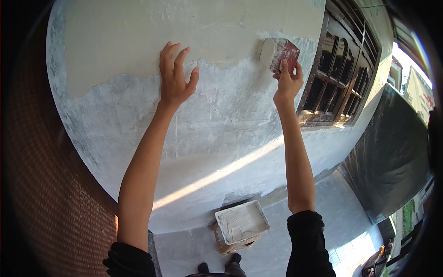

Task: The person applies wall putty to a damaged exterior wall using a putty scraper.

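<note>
My right hand [289, 83] grips a dark red putty scraper [290, 51] near the window frame. Cream-coloured putty [270, 51] is heaped on the scraper's left side, up against the wall. On the left, my left hand [176, 78] is raised at the wall with its fingers spread and bent, holding nothing. The wall [207, 120] is beige and smooth across the top. Below an uneven border it turns patchy white-grey.
A rectangular tray of putty [242, 222] rests on a small stool [226, 244] by the wall's foot. A dark wooden window [339, 69] is at right, beyond it a black sheet [392, 152]. Woven brown matting [50, 184] hangs at left. My feet [234, 258] are on grey tiles.
</note>
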A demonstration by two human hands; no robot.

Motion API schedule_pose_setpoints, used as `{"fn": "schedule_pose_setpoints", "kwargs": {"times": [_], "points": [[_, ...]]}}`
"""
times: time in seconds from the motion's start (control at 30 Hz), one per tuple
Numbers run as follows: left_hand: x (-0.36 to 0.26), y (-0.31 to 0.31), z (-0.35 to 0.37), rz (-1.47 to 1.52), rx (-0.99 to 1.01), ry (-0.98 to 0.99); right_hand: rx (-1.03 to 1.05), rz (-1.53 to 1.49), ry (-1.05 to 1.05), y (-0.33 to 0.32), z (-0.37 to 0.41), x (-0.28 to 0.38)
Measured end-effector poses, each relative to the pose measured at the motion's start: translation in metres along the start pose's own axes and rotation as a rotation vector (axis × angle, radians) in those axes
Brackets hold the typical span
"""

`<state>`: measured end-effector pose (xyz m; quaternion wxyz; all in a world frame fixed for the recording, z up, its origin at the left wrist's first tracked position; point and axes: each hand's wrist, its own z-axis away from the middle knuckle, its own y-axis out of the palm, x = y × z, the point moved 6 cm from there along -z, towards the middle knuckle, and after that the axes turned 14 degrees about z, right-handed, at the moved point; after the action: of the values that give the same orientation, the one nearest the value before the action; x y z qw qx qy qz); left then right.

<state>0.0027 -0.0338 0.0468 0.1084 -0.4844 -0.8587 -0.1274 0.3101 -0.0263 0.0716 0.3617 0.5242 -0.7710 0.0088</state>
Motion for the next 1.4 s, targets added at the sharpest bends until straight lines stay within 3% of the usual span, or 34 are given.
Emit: {"fn": "schedule_pose_setpoints", "kwargs": {"times": [0.2,0.33,0.47,0.63,0.77,0.83,0.9,0.93,1.17,1.27,1.4], "points": [[-0.059,0.007,0.017,0.161,0.081,-0.106,0.119,0.034,0.106,-0.060,0.060,0.020],[-0.102,0.020,0.063,0.261,0.142,-0.197,0.178,0.090,0.158,-0.110,0.099,0.010],[-0.146,0.031,0.133,0.315,0.193,-0.420,0.252,0.207,0.257,-0.166,0.136,-0.008],[-0.214,0.059,0.208,0.458,0.278,-0.788,0.425,0.325,0.370,-0.241,0.163,-0.059],[-0.271,0.085,0.265,0.435,0.345,-0.974,0.529,0.501,0.409,-0.294,0.192,-0.105],[-0.301,0.097,0.292,0.377,0.336,-1.039,0.612,0.494,0.538,-0.323,0.210,-0.136],[-0.327,0.105,0.322,0.249,0.393,-1.232,0.682,0.480,0.638,-0.347,0.226,-0.171],[-0.338,0.108,0.342,0.264,0.321,-1.266,0.730,0.494,0.658,-0.355,0.235,-0.185],[-0.433,0.097,0.457,0.139,0.403,-1.578,0.990,0.627,0.811,-0.432,0.335,-0.271],[-0.470,0.086,0.503,0.148,0.453,-1.706,1.166,0.903,0.724,-0.467,0.386,-0.307],[-0.517,0.070,0.573,0.064,0.576,-1.811,1.275,0.925,0.551,-0.492,0.444,-0.338]]}}
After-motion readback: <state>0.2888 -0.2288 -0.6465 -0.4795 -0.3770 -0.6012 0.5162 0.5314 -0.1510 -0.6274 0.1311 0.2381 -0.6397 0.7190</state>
